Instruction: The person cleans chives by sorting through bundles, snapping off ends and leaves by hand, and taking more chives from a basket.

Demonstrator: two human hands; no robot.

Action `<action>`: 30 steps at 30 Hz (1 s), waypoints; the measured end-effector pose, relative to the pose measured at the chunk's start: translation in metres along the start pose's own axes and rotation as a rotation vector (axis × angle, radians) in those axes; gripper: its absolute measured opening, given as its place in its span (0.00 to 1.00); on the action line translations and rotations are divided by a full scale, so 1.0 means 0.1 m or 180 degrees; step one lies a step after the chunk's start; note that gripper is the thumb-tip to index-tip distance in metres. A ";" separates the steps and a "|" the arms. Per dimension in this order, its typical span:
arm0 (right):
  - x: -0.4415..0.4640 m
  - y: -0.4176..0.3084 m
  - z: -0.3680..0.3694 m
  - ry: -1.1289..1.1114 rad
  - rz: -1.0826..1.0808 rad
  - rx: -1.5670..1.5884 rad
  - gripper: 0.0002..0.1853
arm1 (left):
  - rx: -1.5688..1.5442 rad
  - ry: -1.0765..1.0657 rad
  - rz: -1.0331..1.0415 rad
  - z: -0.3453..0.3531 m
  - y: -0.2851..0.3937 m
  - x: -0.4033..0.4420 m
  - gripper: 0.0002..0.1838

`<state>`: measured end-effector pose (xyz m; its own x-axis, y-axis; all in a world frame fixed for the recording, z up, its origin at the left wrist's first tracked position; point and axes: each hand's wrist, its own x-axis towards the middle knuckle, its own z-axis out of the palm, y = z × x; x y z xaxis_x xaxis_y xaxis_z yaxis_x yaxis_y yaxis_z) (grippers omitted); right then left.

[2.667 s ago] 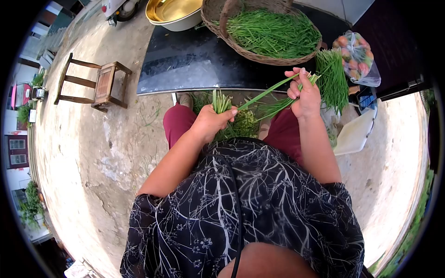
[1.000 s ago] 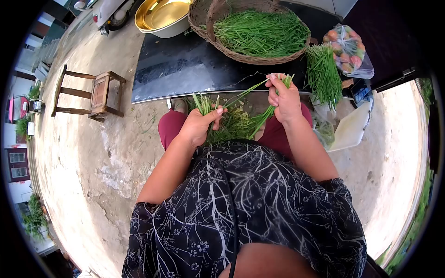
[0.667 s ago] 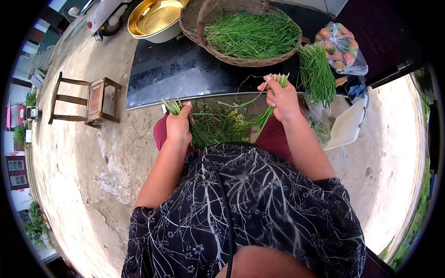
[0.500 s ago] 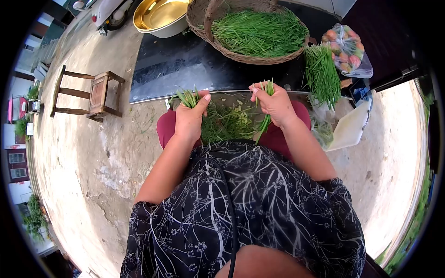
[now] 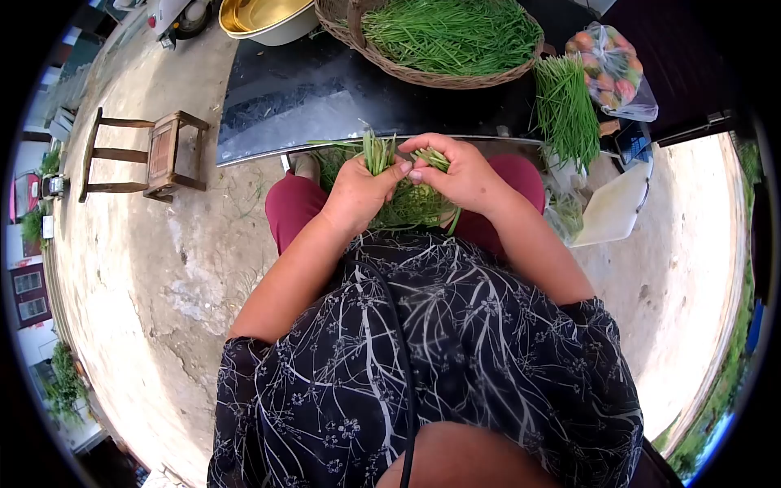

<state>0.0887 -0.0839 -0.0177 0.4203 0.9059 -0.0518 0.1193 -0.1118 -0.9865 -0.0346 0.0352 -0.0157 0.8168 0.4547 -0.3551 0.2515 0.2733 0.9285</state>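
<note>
Chive-like stalks point(image 5: 377, 154) stand bunched at the centre of the frame, gripped in the left hand point(image 5: 360, 193); the right hand point(image 5: 468, 180) curls round a second bunch point(image 5: 432, 158). Good handling probably means a firm, uncrushing hold, ends kept level, single stalks pinched between fingertips. Half a second earlier the hands are apart; now their thumbs meet or nearly so. At upper centre, a wicker basket point(image 5: 407, 74) of similar greens point(image 5: 447, 34) rests on the black worktop point(image 5: 281, 114).

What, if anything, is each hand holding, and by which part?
Left hand: green stalks, held just below their pale upper ends. Right hand: a second green bunch, likewise near its ends.
</note>
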 end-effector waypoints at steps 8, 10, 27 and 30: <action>-0.04 0.13 -0.61 0.0727 0.0548 0.1248 0.17 | -0.0171 0.0902 0.0303 -0.23 -0.13 0.14 0.05; -0.09 0.25 -0.83 0.1068 0.0648 0.1453 0.15 | -0.0265 0.0932 0.0205 -0.24 -0.17 0.12 0.06; -0.13 0.68 -3.10 0.3080 0.0860 -0.2086 0.23 | -0.0239 0.1032 -0.0246 -0.21 -0.30 0.22 0.10; 0.26 0.66 -3.39 0.2956 0.0927 -0.2817 0.32 | -0.0268 0.1017 -0.0321 -0.19 -0.27 0.22 0.08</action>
<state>0.4119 -0.2062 -0.0314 0.9461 0.2265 0.2315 0.3158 -0.8037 -0.5044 -0.0329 0.0543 -0.0504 0.5828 0.6607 -0.4731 0.2682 0.3933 0.8795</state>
